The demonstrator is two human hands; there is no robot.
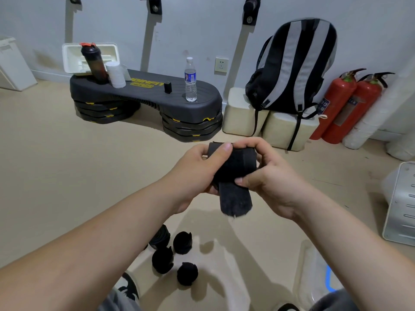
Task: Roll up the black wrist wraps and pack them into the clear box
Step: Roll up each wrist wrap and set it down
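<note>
A black wrist wrap [233, 169] is held in front of me, mostly rolled, with a loose fuzzy tail hanging down. My left hand [197, 169] grips the roll from the left, thumb on top. My right hand [267, 173] holds it from the right, thumb pressing the tail against the roll. Several rolled black wraps [183, 242] lie on the floor below, near my left forearm. The clear box [314, 272] sits on the floor at lower right, partly hidden by my right arm, with a blue clip on its side.
A black step platform [143, 93] ahead carries a shaker bottle [94, 62], a white cup and a water bottle [190, 79]. A striped backpack [294, 66] rests on white blocks. Two red fire extinguishers [345, 104] stand right. A metal case [402, 205] is at far right.
</note>
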